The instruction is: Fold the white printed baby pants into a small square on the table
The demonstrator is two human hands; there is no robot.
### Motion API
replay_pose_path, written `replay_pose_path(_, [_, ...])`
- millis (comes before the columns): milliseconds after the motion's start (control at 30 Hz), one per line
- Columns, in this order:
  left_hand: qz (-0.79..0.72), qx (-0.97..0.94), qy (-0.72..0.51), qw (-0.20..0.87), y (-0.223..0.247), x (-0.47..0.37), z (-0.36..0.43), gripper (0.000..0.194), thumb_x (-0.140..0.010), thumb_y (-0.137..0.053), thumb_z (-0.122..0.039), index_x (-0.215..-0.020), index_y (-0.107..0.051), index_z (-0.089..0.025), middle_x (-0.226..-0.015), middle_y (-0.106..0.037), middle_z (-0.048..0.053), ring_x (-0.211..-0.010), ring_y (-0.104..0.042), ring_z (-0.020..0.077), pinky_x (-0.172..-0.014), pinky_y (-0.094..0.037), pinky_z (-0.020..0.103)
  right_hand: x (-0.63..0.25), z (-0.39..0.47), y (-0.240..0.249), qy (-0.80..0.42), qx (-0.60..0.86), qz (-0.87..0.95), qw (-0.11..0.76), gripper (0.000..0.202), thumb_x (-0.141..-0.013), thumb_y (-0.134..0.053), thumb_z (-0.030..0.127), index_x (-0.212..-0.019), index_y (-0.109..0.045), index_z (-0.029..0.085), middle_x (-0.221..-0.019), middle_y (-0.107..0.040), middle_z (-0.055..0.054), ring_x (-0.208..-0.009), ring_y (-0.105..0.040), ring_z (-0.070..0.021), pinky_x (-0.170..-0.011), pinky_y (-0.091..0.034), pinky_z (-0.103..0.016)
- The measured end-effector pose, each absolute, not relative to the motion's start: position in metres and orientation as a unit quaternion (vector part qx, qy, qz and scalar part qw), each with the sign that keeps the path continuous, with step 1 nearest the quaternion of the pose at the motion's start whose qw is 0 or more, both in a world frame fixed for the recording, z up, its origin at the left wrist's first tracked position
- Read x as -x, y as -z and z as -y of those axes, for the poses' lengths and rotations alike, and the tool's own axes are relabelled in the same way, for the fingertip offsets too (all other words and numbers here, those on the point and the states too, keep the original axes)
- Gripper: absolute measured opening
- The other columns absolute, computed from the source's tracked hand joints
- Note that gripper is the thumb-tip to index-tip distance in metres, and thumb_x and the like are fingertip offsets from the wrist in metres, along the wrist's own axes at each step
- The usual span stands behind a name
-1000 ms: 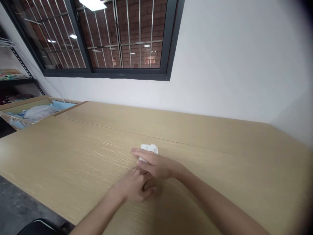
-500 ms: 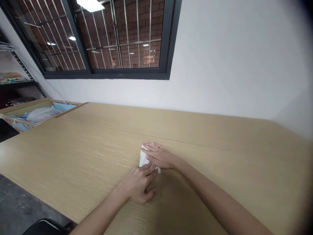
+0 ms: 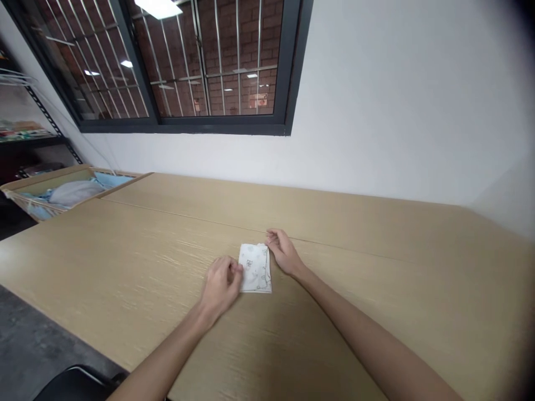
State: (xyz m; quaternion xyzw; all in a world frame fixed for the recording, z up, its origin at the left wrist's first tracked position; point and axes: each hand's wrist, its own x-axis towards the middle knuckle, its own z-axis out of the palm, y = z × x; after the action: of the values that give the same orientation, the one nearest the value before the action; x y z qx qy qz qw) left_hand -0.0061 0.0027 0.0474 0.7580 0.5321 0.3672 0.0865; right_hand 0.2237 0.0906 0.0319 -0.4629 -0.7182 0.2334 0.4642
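I face a white wall with a dark-framed sliding window, its 2 visible panes mirroring bright light panels; metal bars and brickwork stand beyond. A wood-grain tabletop spreads before me. To my left I see a wooden-framed bin, black shelving, grey floor and part of a black chair.

Cloth lies on the table — wall behind it.
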Motion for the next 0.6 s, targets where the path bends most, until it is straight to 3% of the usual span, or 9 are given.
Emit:
replay_pose_path(100, [-0.575, -0.744, -0.332, 0.073, -0.041, 0.005, -0.007, 0.031, -0.1, -0.042, -0.041, -0.076, -0.05, -0.022, -0.076, -0.063, 0.003, -0.073, -0.059, 0.0208, -0.07, -0.044, 0.035, -0.224, -0.09, -0.034, -0.238, 0.459, 0.717, 0.467, 0.032, -0.093, -0.056, 0.045, -0.108, -0.064, 0.017, -0.091, -0.065, -0.007, -0.086, -0.062, -0.0229, -0.081, -0.053, -0.04])
replay_pose_path(167, [-0.589, -0.746, -0.305, 0.06, -0.037, 0.002, -0.009, 0.032, -0.1, -0.044, -0.043, -0.076, -0.051, -0.022, -0.077, -0.064, 0.005, -0.075, -0.061, 0.0236, -0.071, -0.044, 0.037, -0.223, -0.088, -0.036, -0.234, 0.449, 0.74, 0.443, 0.028, -0.092, -0.058, 0.044, -0.097, -0.066, 0.018, -0.082, -0.062, -0.004, -0.077, -0.059, -0.0205, -0.075, -0.051, -0.036])
replay_pose_path(367, [-0.564, -0.786, -0.248, 0.038, -0.031, 0.0, -0.012, 0.033, -0.101, -0.042, -0.045, -0.085, -0.057, -0.02, -0.086, -0.067, 0.009, -0.086, -0.064, 0.0278, -0.078, -0.045, 0.04, -0.219, -0.085, -0.036, -0.198, 0.436, 0.782, 0.398, 0.022, -0.086, -0.064, 0.039, -0.093, -0.064, 0.019, -0.079, -0.059, -0.002, -0.071, -0.053, -0.0175, -0.067, -0.046, -0.032])
replay_pose_path(600, [-0.556, -0.797, -0.23, 0.049, -0.044, 0.0, -0.016, 0.026, -0.1, -0.042, -0.033, -0.085, -0.057, -0.019, -0.085, -0.069, 0.011, -0.083, -0.067, 0.0274, -0.073, -0.045, 0.038, -0.212, -0.077, -0.041, -0.186, 0.453, 0.792, 0.364, 0.02, -0.093, -0.055, 0.039, -0.095, -0.059, 0.019, -0.089, -0.064, -0.005, -0.079, -0.058, -0.0201, -0.073, -0.047, -0.034])
